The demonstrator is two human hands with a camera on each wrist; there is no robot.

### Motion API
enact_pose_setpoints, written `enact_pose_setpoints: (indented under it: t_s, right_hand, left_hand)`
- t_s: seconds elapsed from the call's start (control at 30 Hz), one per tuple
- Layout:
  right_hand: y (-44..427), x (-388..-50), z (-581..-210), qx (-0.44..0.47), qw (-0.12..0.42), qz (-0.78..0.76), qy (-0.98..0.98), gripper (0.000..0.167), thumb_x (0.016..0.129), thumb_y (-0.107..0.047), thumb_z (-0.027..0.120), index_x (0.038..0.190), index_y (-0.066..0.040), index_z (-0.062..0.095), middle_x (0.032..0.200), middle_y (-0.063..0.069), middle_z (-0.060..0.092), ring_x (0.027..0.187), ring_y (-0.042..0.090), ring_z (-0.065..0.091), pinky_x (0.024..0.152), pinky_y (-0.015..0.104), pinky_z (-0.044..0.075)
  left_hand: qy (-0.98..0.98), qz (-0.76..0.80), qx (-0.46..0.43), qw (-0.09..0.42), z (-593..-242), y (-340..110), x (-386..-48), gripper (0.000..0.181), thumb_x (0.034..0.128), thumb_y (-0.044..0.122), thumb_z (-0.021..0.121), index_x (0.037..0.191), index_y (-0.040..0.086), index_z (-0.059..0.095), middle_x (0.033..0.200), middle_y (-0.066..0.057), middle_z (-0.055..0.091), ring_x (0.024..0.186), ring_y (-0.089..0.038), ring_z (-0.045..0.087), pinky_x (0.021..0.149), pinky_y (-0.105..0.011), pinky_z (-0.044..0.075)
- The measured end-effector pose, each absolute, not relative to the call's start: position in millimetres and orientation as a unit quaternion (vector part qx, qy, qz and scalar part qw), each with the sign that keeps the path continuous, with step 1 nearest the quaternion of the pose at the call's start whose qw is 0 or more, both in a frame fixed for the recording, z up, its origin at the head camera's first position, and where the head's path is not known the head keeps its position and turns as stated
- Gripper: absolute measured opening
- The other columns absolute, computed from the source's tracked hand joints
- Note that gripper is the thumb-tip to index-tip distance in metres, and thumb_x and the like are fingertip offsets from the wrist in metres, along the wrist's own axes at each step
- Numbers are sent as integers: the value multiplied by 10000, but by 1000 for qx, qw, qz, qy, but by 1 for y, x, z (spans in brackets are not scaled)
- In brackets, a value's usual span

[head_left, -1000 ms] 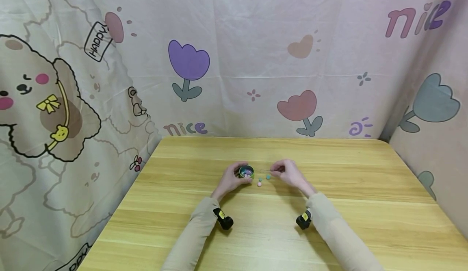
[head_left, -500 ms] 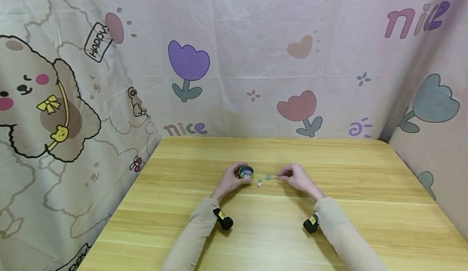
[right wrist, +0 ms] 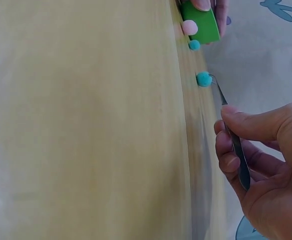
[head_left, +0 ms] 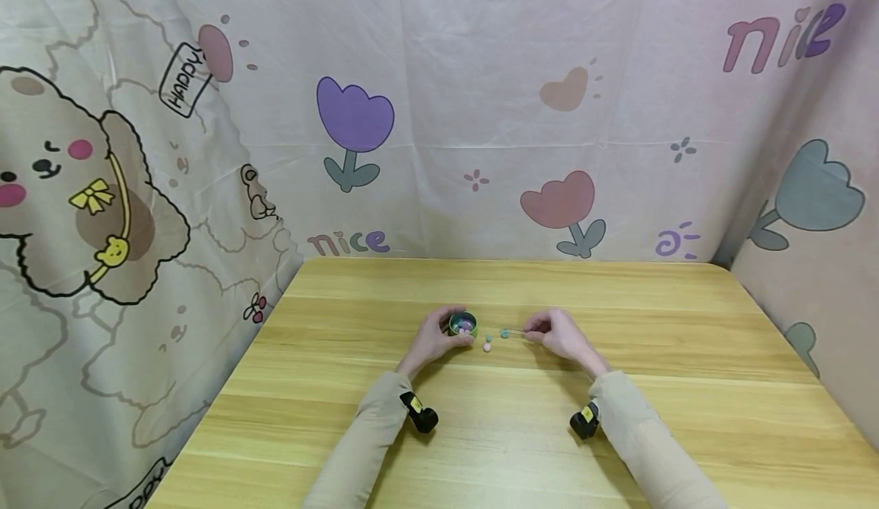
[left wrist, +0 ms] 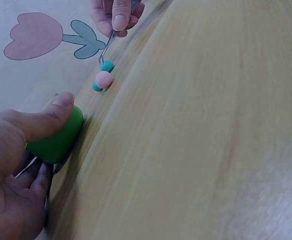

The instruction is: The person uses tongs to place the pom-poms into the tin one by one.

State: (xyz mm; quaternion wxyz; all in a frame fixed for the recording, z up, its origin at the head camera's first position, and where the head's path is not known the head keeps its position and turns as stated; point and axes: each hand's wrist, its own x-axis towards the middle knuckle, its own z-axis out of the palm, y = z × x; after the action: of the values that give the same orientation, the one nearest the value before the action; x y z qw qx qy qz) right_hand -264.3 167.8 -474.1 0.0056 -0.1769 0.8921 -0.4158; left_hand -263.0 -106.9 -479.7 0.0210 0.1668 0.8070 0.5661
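Grips green cup [left wrist: 60,139] in left hand [head_left: 436,333], in right hand [head_left: 558,333] tweezers [right wrist: 241,162] touching teal ball [right wrist: 204,79]; printed on backdrop [head_left: 439,97]: "HAPPY", "nice".

Light wood-grain counter [head_left: 508,440], pale yellow-brown, far corners rounded, surface glossy toward near side. Directly on it, near far edge and about mid-width: small green container [right wrist: 208,29], upright, round mouth facing up. Just right of container, pink ball [right wrist: 190,27], with smaller teal ball [right wrist: 194,45] just behind. Farther right, slightly apart, larger teal ball [right wrist: 203,79].
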Motion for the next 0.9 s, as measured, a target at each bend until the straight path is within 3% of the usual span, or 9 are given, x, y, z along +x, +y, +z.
enact_pose_setpoints:
  t_s: [0.63,0.9]
  right_hand:
    - [169,-264,-474,-168,9,-411,896,43,884,-23,722,903,-13,759,826,85,736,723,109,578,616,177,477]
    - [169,-264,-474,-163,9,-407,899,39,883,-27,725,898,-22,761,822,78,734,721,112,570,610,179,466]
  left_hand:
    - [807,568,163,9,-497,-110,-275,638,780,5,835,1353,-61,562,1360,-272,604,1279,-435,580,1151,-535,446]
    - [806,568,168,12,-462,-107,-250,603,802,-58,786,1338,-145,524,1356,-359,561,1279,-523,537,1152,-607,405]
